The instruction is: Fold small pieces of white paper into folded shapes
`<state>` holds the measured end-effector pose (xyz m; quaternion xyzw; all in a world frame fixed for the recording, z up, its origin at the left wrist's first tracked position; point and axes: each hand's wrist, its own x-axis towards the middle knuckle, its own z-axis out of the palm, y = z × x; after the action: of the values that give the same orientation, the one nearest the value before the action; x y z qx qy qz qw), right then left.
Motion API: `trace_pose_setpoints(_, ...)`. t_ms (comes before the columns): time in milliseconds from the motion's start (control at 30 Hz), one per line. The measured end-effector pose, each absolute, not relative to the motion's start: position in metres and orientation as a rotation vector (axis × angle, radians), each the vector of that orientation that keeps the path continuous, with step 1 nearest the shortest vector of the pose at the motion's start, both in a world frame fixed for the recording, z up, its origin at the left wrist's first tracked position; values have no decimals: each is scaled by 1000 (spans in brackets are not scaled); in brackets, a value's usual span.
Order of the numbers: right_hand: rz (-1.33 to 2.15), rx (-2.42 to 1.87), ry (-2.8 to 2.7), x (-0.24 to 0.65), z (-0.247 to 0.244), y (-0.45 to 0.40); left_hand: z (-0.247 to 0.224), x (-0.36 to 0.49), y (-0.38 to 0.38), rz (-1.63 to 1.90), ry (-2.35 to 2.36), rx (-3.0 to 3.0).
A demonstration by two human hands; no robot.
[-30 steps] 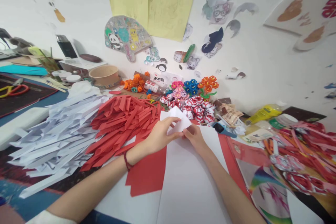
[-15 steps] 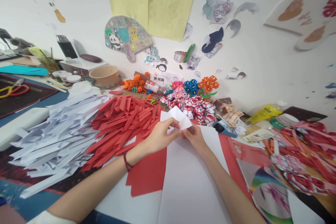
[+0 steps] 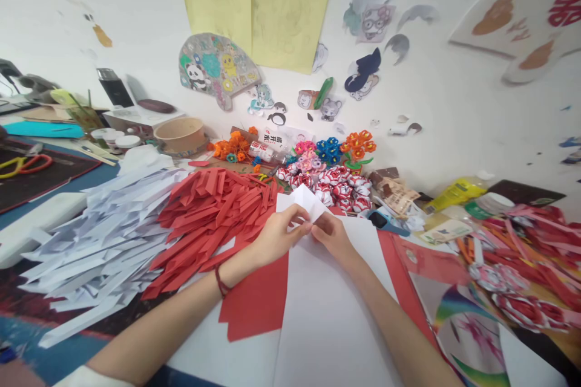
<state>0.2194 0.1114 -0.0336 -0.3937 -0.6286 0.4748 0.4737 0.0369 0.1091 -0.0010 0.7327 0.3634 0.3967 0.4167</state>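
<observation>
Between my fingers is a small folded piece of white paper (image 3: 310,202), raised over large white sheets (image 3: 333,314). My left hand (image 3: 280,233) pinches its lower left side, thumb and forefinger closed. My right hand (image 3: 333,234) grips the lower right edge, its fingers curled and partly hidden. Just left of my hands lies a pile of folded red paper strips (image 3: 213,211). Farther left is a heap of folded white paper strips (image 3: 104,242). Red sheets (image 3: 256,302) lie beneath my left wrist.
Red-and-white paper roses (image 3: 338,184) and a bunch of blue flowers (image 3: 330,150) stand behind my hands. A round tan container (image 3: 179,133) is at the back left, scissors (image 3: 27,166) at far left. A yellow bottle (image 3: 458,192) lies at the right, near ribbons (image 3: 544,254).
The folded white paper shows a slightly different angle, its raised flap narrower. My right fingers have shifted slightly left along its edge. The whole view has tilted a little.
</observation>
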Motion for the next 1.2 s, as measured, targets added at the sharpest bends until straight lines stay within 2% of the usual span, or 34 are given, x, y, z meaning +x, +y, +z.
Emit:
trace_pose_setpoints(267,1182,-933,-1501,220,-36,113,3,37,112,969,896,1807)
trace_pose_setpoints(700,1138,-1051,-1340,218,-27,112,8,35,107,1098,1248,1896)
trace_pose_setpoints(900,1278,-1089,-1060,225,-35,115,-1,33,117,1008,1146,1573)
trace_pose_setpoints(1200,1396,-1056,-1214,222,-27,108,-1,32,121,1002,1091,1582)
